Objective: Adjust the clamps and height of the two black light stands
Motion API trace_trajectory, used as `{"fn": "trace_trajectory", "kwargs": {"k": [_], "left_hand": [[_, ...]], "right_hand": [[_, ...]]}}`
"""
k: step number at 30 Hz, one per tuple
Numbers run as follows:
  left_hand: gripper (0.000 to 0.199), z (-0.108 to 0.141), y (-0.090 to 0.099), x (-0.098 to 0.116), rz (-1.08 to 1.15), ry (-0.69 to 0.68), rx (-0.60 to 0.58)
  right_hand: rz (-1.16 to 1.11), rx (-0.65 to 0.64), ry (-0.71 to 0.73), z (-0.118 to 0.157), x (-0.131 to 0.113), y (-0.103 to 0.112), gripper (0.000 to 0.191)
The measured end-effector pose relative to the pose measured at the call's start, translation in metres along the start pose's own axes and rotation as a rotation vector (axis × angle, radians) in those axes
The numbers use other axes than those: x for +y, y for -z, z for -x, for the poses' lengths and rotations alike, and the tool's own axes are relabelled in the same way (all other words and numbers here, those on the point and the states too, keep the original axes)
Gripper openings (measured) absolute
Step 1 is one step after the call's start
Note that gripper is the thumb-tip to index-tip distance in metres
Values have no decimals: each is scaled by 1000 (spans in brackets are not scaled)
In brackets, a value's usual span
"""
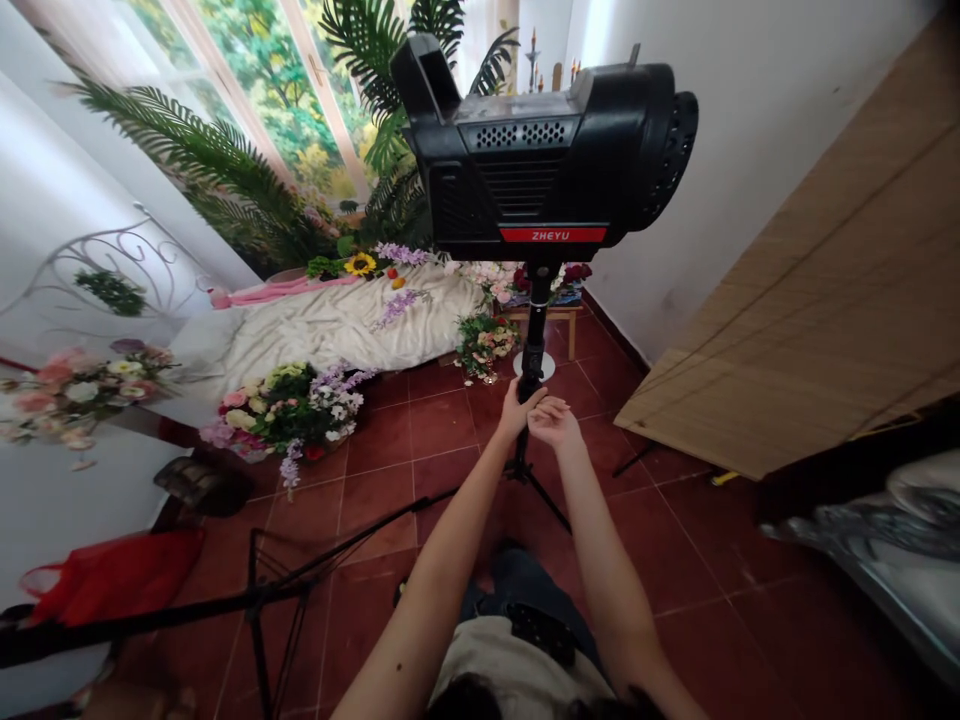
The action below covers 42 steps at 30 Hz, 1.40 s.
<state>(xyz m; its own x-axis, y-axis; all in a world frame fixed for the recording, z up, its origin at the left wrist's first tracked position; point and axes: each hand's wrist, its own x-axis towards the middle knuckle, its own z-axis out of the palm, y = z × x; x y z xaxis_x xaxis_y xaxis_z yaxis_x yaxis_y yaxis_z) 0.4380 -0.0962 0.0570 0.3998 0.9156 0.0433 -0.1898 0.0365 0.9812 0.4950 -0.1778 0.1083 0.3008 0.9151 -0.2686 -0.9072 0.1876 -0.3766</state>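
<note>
A black studio light [540, 165] with a red label strip sits on top of a black light stand [535, 325], in front of me and above my hands. My left hand [516, 412] is wrapped round the stand's pole below a collar, its thumb across the front. Close against the pole on the other side, my right hand [553, 422] is closed with its fingers curled up and inward. Whatever lies within those fingers is hidden. Below both hands, the stand's legs spread over the tiled floor.
Behind the light, a bed with a rumpled cream cover [337, 325] stands by a window, with flower bunches [289, 410] around it. A wooden panel [795, 270] leans at the right. Another black stand [255, 598] crosses the lower left, near a red bag [112, 578].
</note>
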Motion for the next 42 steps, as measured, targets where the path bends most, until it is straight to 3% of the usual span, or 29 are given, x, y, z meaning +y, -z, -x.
{"fn": "trace_trajectory", "kwargs": {"k": [4,8,10,13,15,17,20,24,27,31,35,38,42], "left_hand": [[45,26,36,6,27,14,-74],[44,85,113,-6,30,232,-258],[45,125,163,-19,27,302,-151],[46,192,248,-37,8,389,125],[47,239,308,-44,0,427,295],[48,285,368,-43,7,447,415],[48,349,454,-30,-13,444,552],[47,424,553,-4,-90,480,736],[47,472,608,17,-100,456,878],[48,520,662,59,-72,385,1035],[44,543,707,117,-66,196,1155],[37,548,734,159,-138,40,1213],[27,542,758,205,-266,-121,1303]], "right_hand": [[97,50,53,0,9,3,29],[169,119,183,-7,24,3,28],[251,293,292,-14,38,-3,28],[335,583,442,-24,80,-23,29],[359,633,468,-25,128,-45,30],[423,577,420,-18,191,-70,29],[679,328,221,7,302,-110,27],[1108,-361,-133,53,436,-150,30],[1355,-813,-246,86,516,-168,29],[1465,-1139,-243,128,616,-189,26],[1468,-1437,-252,173,703,-211,23],[1489,-1581,-192,199,749,-221,13],[1525,-1611,-121,213,788,-222,3]]}}
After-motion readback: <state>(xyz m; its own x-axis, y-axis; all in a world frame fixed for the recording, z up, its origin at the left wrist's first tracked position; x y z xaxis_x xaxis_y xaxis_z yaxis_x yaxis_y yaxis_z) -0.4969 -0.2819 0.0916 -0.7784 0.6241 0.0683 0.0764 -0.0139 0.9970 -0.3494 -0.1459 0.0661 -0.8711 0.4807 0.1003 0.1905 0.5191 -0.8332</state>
